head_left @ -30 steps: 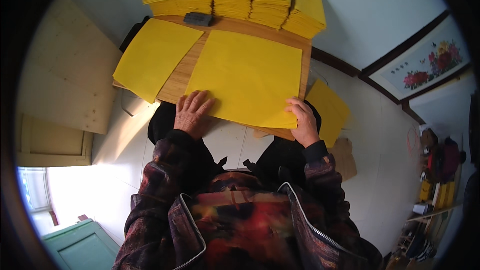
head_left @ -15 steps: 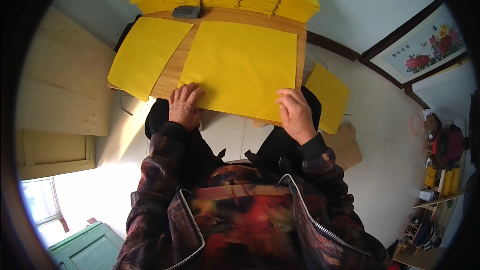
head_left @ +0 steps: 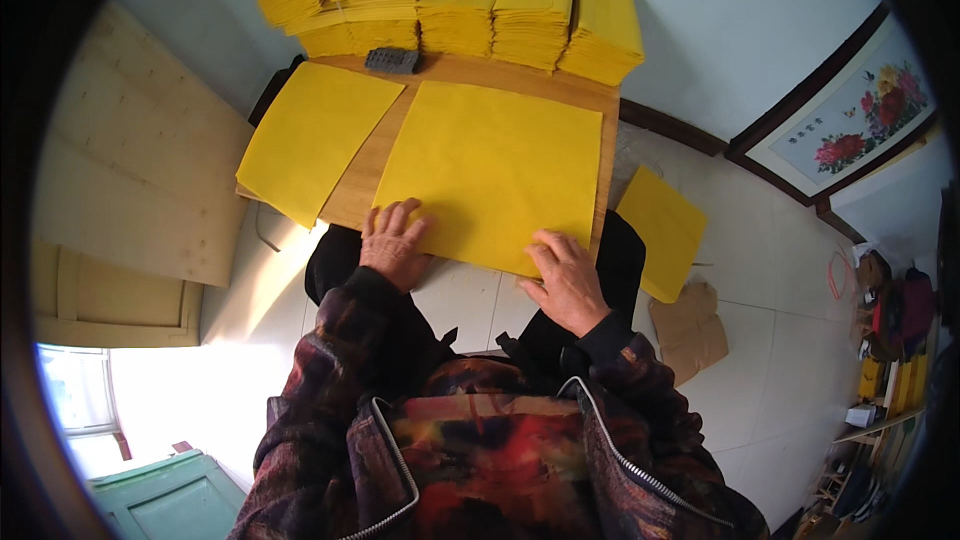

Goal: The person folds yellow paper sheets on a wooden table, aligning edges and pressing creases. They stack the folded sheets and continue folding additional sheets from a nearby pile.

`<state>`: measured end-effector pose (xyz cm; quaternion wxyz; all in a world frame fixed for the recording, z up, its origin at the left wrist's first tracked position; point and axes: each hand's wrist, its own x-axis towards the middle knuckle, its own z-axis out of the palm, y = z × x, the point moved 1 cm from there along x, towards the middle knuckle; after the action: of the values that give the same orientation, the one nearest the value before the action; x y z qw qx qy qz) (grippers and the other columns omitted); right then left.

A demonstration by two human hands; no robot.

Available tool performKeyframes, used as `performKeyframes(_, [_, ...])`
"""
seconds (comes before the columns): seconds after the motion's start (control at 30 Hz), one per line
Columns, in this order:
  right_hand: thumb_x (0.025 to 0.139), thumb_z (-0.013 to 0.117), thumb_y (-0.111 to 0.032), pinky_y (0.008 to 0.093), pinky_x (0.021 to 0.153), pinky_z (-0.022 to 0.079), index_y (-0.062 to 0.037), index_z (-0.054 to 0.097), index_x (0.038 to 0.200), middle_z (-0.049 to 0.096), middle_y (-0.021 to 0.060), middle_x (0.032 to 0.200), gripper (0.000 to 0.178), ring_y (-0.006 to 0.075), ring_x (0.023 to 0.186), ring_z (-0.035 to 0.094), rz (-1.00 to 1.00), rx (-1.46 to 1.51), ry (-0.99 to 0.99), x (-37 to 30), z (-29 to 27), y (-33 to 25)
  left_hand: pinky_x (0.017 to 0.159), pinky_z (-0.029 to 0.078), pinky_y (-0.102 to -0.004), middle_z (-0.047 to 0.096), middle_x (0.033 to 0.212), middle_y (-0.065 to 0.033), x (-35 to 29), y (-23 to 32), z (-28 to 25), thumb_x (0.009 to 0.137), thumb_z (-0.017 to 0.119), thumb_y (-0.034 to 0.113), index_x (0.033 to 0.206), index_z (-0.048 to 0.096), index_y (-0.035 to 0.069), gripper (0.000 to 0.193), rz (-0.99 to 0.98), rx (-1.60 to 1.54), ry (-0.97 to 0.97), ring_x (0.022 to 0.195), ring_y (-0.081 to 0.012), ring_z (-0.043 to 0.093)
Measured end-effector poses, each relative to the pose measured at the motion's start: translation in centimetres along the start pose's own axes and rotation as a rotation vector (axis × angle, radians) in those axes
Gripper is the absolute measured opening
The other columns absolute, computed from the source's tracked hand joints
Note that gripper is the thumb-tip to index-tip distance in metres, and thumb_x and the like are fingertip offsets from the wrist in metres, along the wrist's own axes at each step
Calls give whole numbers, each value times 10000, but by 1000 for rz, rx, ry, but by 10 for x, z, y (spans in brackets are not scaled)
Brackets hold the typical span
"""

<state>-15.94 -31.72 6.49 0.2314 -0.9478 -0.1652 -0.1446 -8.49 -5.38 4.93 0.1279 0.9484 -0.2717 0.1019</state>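
A large yellow sheet (head_left: 490, 170) lies flat on the wooden table (head_left: 350, 175) in front of me. My left hand (head_left: 397, 245) rests on its near left corner, open, fingers spread and slightly bent over the surface. At the near edge, towards the right corner, is my right hand (head_left: 567, 280), open. Its bent fingers touch the sheet, and its thumb stands apart below the edge. The hands cover parts of that edge. Left of the sheet lies another flat yellow piece (head_left: 315, 135), whose near corner overhangs the table.
Thick bundles of folded yellow sheets (head_left: 530, 10) line the table's far side, with a dark grey block (head_left: 392, 61) before them. A yellow sheet (head_left: 660, 230) and a flattened brown paper piece (head_left: 690, 330) lie right of the table. A wooden panel (head_left: 140, 150) stands at left.
My right hand has slid left along the sheet's near edge, away from the right corner. My left hand stays at the left corner. The whole view has shifted slightly, showing things lower.
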Motion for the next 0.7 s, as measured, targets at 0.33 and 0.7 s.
performKeyframes(0.33, [758,646,-74,393,826,458,-39,620,916,583,94,1022,164,294,985,546,-71,-61,24,0,8,-5,807,451,-398,578,985,-27,9,-1,0,751,672,137,904,648,139,155,144,-236,-40,978,-255,548])
performKeyframes(0.7, [802,505,-66,468,713,477,0,566,827,634,199,884,94,397,850,600,201,34,-262,25,5,-1,829,418,-405,586,878,-30,23,-8,-1,790,631,183,870,644,126,99,114,-225,-191,959,-257,541])
